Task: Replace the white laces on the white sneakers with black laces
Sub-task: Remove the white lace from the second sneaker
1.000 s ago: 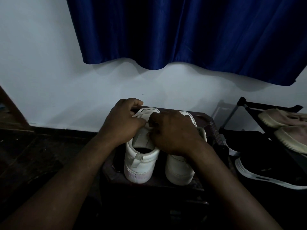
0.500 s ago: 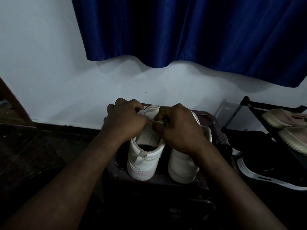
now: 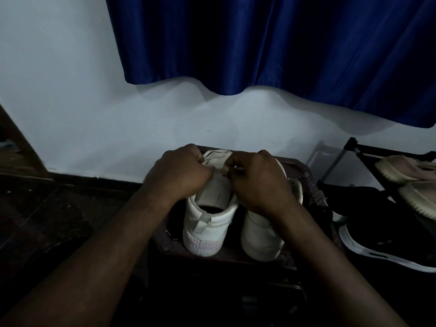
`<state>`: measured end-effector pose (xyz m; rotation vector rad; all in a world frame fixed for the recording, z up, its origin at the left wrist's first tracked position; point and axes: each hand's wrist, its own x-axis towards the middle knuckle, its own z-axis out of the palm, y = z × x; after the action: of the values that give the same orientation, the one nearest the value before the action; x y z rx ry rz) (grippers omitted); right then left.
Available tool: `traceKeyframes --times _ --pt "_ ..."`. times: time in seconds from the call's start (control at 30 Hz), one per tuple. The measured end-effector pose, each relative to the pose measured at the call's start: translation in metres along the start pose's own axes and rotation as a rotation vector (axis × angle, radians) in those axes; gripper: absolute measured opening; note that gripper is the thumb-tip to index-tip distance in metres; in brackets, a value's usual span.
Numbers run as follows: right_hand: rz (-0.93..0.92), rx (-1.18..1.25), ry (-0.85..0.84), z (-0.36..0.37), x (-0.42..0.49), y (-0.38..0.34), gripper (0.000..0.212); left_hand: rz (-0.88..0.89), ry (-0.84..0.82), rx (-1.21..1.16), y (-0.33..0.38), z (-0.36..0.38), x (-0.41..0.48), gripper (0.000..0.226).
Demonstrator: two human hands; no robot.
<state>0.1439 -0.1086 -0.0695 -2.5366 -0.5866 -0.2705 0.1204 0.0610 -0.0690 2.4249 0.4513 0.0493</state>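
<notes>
Head view — left hand and right hand, fingers curled, pinch a sneaker's white lace — heel marking unreadable.

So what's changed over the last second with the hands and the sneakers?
Little. The right hand slid slightly right, drawing a short stretch of lace taut against the left hand; both keep pinching it over the left sneaker. The right sneaker and the stool stayed put.
</notes>
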Motion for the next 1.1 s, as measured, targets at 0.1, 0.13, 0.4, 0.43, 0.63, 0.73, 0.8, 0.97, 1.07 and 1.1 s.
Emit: traceKeyframes --times 0.1,0.13,0.4,0.43,0.63,0.73,0.8,0.97,1.07,1.1 --pt "0.060 0.518 0.142 -0.006 0.003 0.006 0.020 0.036 0.003 0.009 -0.002 0.001 0.002 0.040" --pt "0.098 0.802 0.212 -0.012 0.004 0.006 0.021 0.052 0.010 0.013 -0.004 0.002 0.004 0.038" --pt "0.082 0.625 0.209 -0.010 -0.001 0.004 0.008 0.073 0.048 -0.007 -0.004 0.004 0.005 0.038" --pt "0.060 0.496 0.145 -0.008 0.000 0.003 0.001 0.071 0.052 -0.017 -0.005 0.004 0.005 0.038" --pt "-0.014 -0.091 -0.072 -0.009 0.000 -0.008 0.024 0.036 0.075 -0.105 -0.008 0.003 0.005 0.036" --pt "-0.076 -0.143 -0.078 -0.008 0.000 -0.007 0.019 0.047 0.093 -0.108 -0.010 0.002 0.006 0.028" --pt "-0.061 0.017 -0.028 -0.003 0.003 -0.002 0.011 0.058 0.104 -0.094 -0.010 0.001 0.005 0.028" --pt "0.177 1.082 0.343 -0.013 0.007 0.009 0.035 0.078 0.089 -0.098 -0.010 0.000 0.004 0.030" --pt "0.136 1.375 0.352 -0.022 0.005 0.014 0.032 0.078 0.094 -0.094 -0.010 0.001 0.005 0.031" --pt "0.091 1.428 0.290 -0.022 0.005 0.013 0.027 0.078 0.094 -0.094 -0.010 0.001 0.005 0.030"
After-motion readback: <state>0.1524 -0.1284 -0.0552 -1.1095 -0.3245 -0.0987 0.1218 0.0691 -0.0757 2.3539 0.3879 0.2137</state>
